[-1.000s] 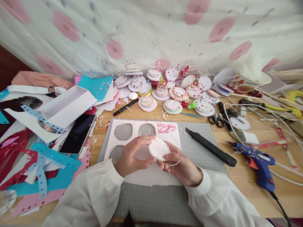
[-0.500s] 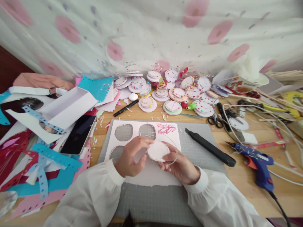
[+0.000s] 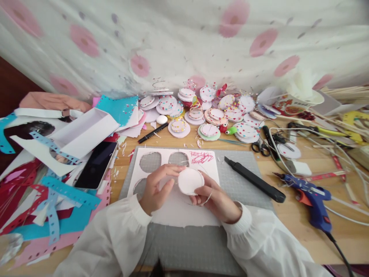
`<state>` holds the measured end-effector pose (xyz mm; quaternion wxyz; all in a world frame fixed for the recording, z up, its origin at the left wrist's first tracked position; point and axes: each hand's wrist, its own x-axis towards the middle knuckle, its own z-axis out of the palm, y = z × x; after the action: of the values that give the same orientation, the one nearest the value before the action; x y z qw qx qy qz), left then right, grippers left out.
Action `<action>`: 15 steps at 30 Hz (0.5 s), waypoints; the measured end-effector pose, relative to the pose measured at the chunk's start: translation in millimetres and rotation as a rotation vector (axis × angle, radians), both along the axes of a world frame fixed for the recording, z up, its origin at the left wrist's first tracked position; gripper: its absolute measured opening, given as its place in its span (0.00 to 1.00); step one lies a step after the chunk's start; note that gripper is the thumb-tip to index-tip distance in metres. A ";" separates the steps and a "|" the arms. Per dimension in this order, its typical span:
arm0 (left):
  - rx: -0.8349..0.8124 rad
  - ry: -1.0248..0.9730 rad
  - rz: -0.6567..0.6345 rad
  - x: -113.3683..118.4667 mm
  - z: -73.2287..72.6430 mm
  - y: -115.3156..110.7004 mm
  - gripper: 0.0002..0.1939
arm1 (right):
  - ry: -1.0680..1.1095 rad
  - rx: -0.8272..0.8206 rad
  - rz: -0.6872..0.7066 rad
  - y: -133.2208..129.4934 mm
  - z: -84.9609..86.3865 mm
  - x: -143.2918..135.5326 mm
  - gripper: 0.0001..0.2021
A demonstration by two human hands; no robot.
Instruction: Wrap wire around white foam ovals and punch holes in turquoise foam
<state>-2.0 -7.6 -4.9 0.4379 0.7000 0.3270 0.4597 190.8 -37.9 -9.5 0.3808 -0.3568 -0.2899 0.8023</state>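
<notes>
A white round disc [image 3: 190,181] with a raised rim is held by my right hand [image 3: 217,198], thumb on its face and fingers beneath. A thin pale wire or strip loops out beside those fingers. My left hand [image 3: 159,187] is at the disc's left side, fingers apart, its fingertips close to the disc's upper left edge; whether they touch it I cannot tell. Under both hands lies a white sheet [image 3: 184,215] with round holes cut in it and red scribbles at its upper right. The sheet rests on a grey cutting mat [image 3: 190,246].
A black utility knife [image 3: 255,179] lies on the mat's right side, with a blue glue gun [image 3: 311,200] beyond it. Scissors [image 3: 261,148] and cables are at the right. Stacked decorated discs [image 3: 209,130] line the back. A phone [image 3: 96,164] and paper scraps cover the left.
The disc has tilted to show its face more fully. My left fingers have straightened and spread a little beside it. My right hand still holds the disc.
</notes>
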 end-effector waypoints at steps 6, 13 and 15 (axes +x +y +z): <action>-0.334 -0.190 0.052 1.2 2.0 0.6 0.09 | 0.005 0.022 0.030 -0.8 -1.8 -0.9 0.21; -0.728 -0.326 -0.114 5.8 -4.2 6.1 0.14 | 0.029 -0.019 -0.051 0.6 1.0 -1.7 0.23; -0.739 -0.200 -0.234 6.7 -1.5 3.9 0.11 | 0.040 -0.026 -0.072 0.8 0.1 -2.6 0.20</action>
<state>4.7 -3.6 -6.4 0.7391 0.4797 0.3442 0.3242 188.2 -37.1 -9.4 0.4104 -0.3559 -0.2590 0.7986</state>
